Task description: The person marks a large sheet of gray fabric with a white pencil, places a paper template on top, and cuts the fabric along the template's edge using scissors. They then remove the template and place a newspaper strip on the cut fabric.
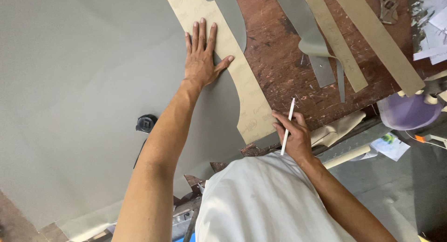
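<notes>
A large grey sheet (70,83) of material lies spread over a scratched wooden table (284,69), and a long tan cardboard pattern (242,90) with a curved edge lies on top of it, along the right edge of the sheet. The pattern is loose, so it seems the person presses it down to stop it from sliding on the smooth sheet.

The left hand (201,58) lies flat, palm down, where the pattern meets the sheet. Its fingers (203,34) are straight and close together, and the thumb is spread to the right onto the cardboard. It grips nothing; it only pushes down.

The right hand (294,137) is near the lower end of the pattern, just beside its bottom edge and close to the person's body. Its fingers are curled around a thin white marking stick (287,126), which stands tilted with its upper tip pointing away from the person. Whether the lower tip touches the material cannot be seen, because the hand hides it.

A small black round object (146,123) rests on the sheet beside the left forearm. Further away on the table lie long tan strips (358,37) and grey cut pieces (312,37), well apart from both hands.
</notes>
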